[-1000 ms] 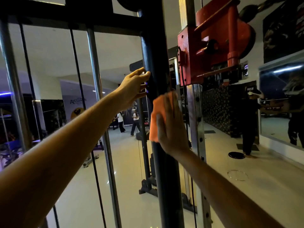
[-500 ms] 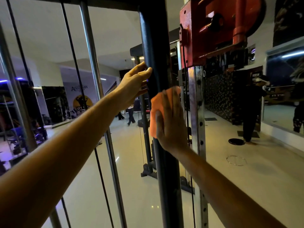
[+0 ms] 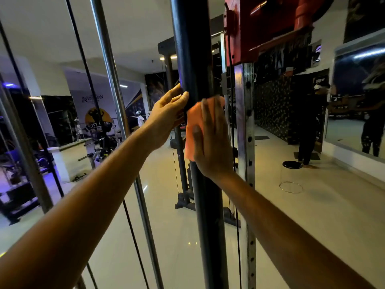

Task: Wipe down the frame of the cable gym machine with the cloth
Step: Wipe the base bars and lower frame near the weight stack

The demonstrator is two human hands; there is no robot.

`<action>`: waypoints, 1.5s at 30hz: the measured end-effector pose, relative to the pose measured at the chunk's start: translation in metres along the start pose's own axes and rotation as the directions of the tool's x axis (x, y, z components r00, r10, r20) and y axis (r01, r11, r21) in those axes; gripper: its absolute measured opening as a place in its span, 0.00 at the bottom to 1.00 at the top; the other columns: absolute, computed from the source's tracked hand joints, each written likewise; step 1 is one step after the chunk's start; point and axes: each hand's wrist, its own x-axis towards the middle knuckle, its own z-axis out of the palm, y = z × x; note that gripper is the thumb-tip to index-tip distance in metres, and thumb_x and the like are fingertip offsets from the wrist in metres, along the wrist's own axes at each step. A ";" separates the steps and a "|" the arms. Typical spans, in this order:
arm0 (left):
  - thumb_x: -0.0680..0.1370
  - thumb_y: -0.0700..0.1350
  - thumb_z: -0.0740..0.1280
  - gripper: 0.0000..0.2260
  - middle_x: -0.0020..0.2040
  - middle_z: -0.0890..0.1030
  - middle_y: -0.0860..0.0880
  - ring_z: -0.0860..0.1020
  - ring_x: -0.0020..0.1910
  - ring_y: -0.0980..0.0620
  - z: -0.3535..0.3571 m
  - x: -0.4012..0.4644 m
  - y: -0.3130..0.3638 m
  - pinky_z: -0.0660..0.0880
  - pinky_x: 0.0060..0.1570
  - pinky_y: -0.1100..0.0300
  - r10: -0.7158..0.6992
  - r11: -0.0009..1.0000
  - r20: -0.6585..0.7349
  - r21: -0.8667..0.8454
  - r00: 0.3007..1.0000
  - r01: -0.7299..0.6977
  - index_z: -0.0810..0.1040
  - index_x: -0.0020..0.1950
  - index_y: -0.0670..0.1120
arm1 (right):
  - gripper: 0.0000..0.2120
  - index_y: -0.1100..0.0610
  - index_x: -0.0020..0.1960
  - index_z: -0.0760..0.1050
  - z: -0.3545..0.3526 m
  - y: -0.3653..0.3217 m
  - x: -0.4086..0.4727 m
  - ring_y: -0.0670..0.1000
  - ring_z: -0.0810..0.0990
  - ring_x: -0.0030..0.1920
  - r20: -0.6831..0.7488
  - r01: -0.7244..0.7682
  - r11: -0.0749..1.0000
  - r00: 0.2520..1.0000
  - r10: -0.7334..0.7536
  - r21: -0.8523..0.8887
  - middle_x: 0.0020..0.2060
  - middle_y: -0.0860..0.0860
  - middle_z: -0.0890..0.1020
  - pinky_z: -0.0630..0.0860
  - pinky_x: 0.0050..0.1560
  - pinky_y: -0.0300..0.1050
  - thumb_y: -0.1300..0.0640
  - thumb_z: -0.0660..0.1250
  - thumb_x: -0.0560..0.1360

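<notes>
So we're mid-wipe on the black upright post [image 3: 192, 59] of the cable machine. Our right hand [image 3: 210, 140] lies flat, fingers straight, pressing the orange cloth [image 3: 192, 126] onto the near face of the post; nothing pinched, the palm alone pins the cloth. Our left hand [image 3: 166, 115] is against the post's left edge just above and beside the cloth, fingers extended with tips touching the metal; we can't tell whether the thumb wraps behind.

What changed: against the frame a second back, both hands have come closer together, and the left fingertips now sit almost touching the cloth's top edge, where earlier there was a clear gap. The red pulley carriage [image 3: 266, 28] has slid further up and partly out of frame, and the perforated steel rail [image 3: 245, 142] below it shows more length, so our view has tilted downward. The cloth's place in the view barely shifted, which reads as a downward stroke along the post tracked by the head.

For the task, our judgement: the section by the carriage is likely covered, the long lower run of post is yet to do, and the chrome guide rod [image 3: 116, 101] and black cable [image 3: 87, 80] look untouched.
</notes>
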 end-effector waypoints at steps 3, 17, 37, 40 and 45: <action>0.88 0.45 0.63 0.23 0.70 0.81 0.48 0.84 0.66 0.51 0.002 -0.010 -0.015 0.83 0.56 0.60 -0.002 1.000 0.015 -0.029 1.000 0.003 0.65 0.84 0.51 | 0.31 0.55 0.88 0.49 0.005 0.012 -0.066 0.62 0.47 0.88 0.045 -0.047 0.999 0.998 0.048 -0.009 0.89 0.56 0.43 0.63 0.80 0.73 0.43 0.51 0.90; 0.86 0.49 0.67 0.28 0.78 0.76 0.47 0.77 0.75 0.47 0.010 -0.036 -0.059 0.74 0.75 0.43 -0.053 0.995 -0.019 -0.082 0.998 0.051 0.65 0.85 0.50 | 0.32 0.52 0.88 0.45 0.004 0.006 -0.058 0.60 0.49 0.88 0.036 -0.068 0.997 0.997 0.067 0.026 0.88 0.53 0.42 0.64 0.80 0.70 0.37 0.46 0.90; 0.88 0.46 0.63 0.24 0.78 0.76 0.50 0.73 0.78 0.50 0.045 -0.104 -0.141 0.68 0.80 0.45 -0.115 0.993 -0.072 -0.042 0.991 0.112 0.65 0.85 0.49 | 0.36 0.42 0.87 0.33 0.013 0.037 -0.224 0.58 0.47 0.88 0.203 -0.215 0.974 0.959 0.198 0.065 0.89 0.55 0.43 0.59 0.84 0.67 0.43 0.54 0.89; 0.89 0.45 0.61 0.23 0.79 0.74 0.49 0.72 0.79 0.49 0.053 -0.116 -0.153 0.66 0.81 0.43 -0.143 0.989 -0.080 -0.046 0.986 0.140 0.65 0.85 0.48 | 0.41 0.42 0.88 0.33 0.010 0.038 -0.255 0.56 0.46 0.89 0.235 -0.269 0.957 0.942 0.238 0.112 0.89 0.53 0.42 0.56 0.86 0.63 0.47 0.60 0.88; 0.89 0.47 0.60 0.24 0.80 0.73 0.45 0.72 0.79 0.46 0.060 -0.122 -0.158 0.66 0.80 0.38 -0.157 0.987 -0.107 -0.043 0.982 0.153 0.63 0.86 0.47 | 0.33 0.53 0.86 0.46 0.017 0.034 -0.193 0.61 0.53 0.88 0.164 -0.260 0.951 0.959 0.233 0.169 0.88 0.62 0.51 0.56 0.85 0.63 0.43 0.56 0.88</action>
